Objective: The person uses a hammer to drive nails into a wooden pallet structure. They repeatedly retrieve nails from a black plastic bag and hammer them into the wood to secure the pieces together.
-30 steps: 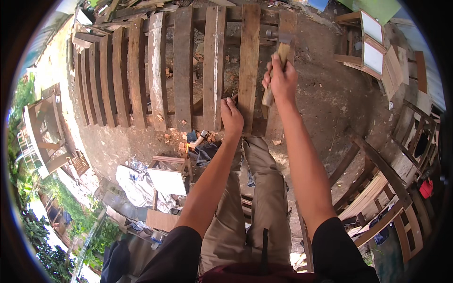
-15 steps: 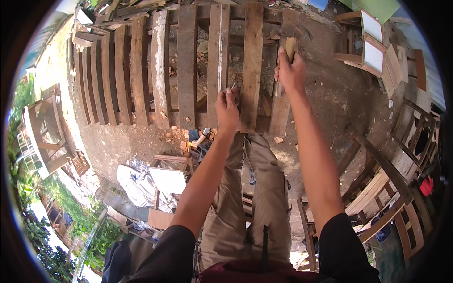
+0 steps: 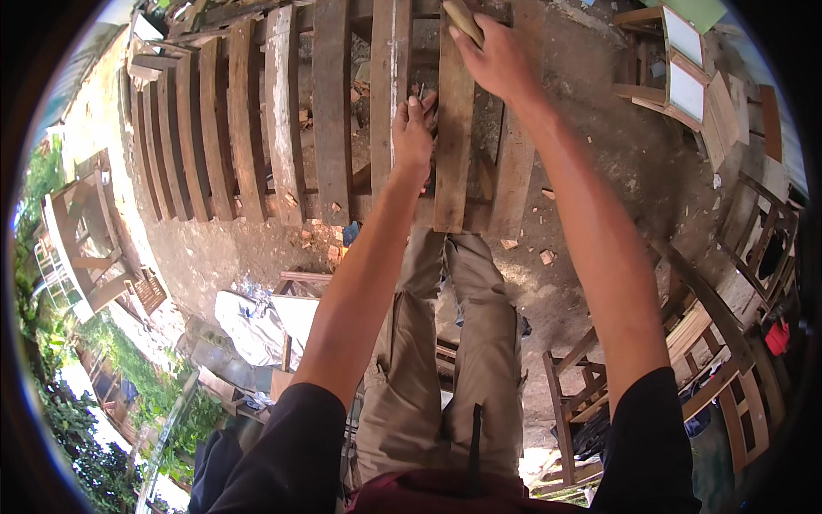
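A row of rough wooden slats nailed across rails, like a long pallet (image 3: pixel 332 111), lies in front of me. My left hand (image 3: pixel 413 137) is closed over the gap between two of its slats, pinching a thin grey nail (image 3: pixel 421 89) that points up from the fingertips. Farther off, at the upper middle right, my right hand (image 3: pixel 501 60) wraps round the wooden handle of a hammer (image 3: pixel 462 20). The hammer's head is out of the picture. Below that hand runs a bare brown slat (image 3: pixel 455 146).
Reddish chips (image 3: pixel 548 256) are scattered over the dirt floor. Wooden chair frames (image 3: pixel 591 390) stand at the lower right, and a frame with white panels (image 3: pixel 681 64) at the upper right. A white sheet (image 3: pixel 250 325) lies at the lower left.
My right hand has swung the hammer up and to the left, taking its head out of view. My left hand has shifted a little farther away, still pinching the nail.
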### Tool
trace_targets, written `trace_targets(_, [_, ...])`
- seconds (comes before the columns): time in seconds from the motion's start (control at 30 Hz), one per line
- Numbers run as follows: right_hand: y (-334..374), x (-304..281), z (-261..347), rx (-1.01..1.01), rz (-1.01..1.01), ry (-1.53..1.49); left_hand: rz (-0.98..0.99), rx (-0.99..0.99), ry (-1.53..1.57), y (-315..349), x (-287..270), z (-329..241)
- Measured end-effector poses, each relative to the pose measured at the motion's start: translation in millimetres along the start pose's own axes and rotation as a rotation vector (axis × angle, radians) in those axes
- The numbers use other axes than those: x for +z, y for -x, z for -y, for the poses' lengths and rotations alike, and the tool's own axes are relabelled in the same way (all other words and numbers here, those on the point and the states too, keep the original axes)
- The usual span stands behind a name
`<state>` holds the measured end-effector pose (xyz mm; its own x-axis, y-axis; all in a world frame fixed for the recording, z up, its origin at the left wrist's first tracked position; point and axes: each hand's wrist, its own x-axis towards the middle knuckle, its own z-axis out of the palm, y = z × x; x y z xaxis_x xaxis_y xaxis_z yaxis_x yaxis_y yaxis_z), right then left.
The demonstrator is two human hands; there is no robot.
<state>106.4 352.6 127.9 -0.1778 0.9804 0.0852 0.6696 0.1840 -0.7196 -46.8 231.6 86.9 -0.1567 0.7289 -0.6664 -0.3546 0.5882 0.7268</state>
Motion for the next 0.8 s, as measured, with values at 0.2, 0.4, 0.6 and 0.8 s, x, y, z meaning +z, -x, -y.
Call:
trace_targets(0.2, [-79.5, 10.8, 79.3, 0.177, 0.189, 0.127, 0.119, -0.095, -0.006, 2.0, -21.7, -22.0])
trace_targets(0.4, [-82.3, 35.3, 59.6, 0.065, 0.234, 0.307, 0.146, -0.1, -0.024, -3.5, -29.0, -14.2])
trace_targets(0.6, [-73.3, 29.6, 71.2, 0.056, 0.34, 0.366, 0.144, -0.125, -0.031, 0.7, -27.4, -25.2])
trace_targets(0.8, [-64.2, 34.6, 63.6, 0.005, 0.257, 0.343, 0.15, -0.11, -0.021, -0.5, -27.7, -22.0])
